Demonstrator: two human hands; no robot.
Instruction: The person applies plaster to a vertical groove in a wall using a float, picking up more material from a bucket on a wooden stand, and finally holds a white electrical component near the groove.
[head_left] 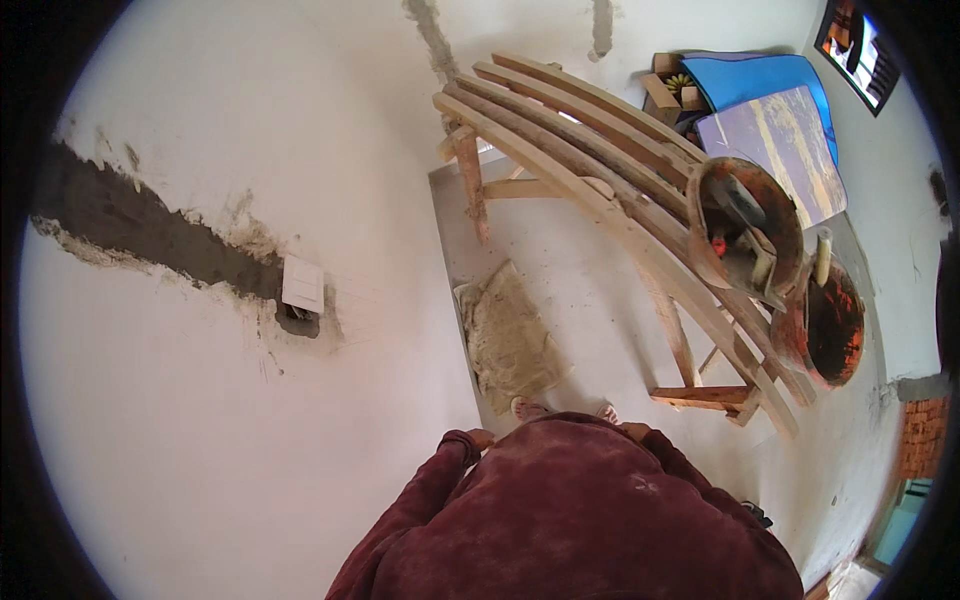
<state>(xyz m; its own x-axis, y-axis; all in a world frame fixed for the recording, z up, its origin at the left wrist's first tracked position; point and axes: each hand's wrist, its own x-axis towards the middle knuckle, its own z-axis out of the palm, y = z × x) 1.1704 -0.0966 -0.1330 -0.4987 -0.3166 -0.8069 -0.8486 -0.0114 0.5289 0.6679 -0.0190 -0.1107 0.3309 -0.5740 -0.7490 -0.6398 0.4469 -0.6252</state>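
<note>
I look down over my own dark red sweatshirt. My left hand (480, 437) shows only as a bit of knuckle at the sleeve cuff, held close to my waist, and its fingers are hidden. My right hand (636, 430) is a sliver of skin at the other side of my body, mostly covered by the sweatshirt. Neither hand visibly holds anything. My feet in light sandals (526, 407) stand at the near edge of a dusty sack (510, 335) lying flat on the floor. A white switch plate (302, 285) sits in the wall at my left.
A grey cement-filled channel (140, 225) runs across the white wall to the switch plate. A wooden plank trestle (590, 185) stands at the right, carrying two rusty orange pans (790, 215) (850, 330) with tools. A blue mat (760, 78) and a board lie behind.
</note>
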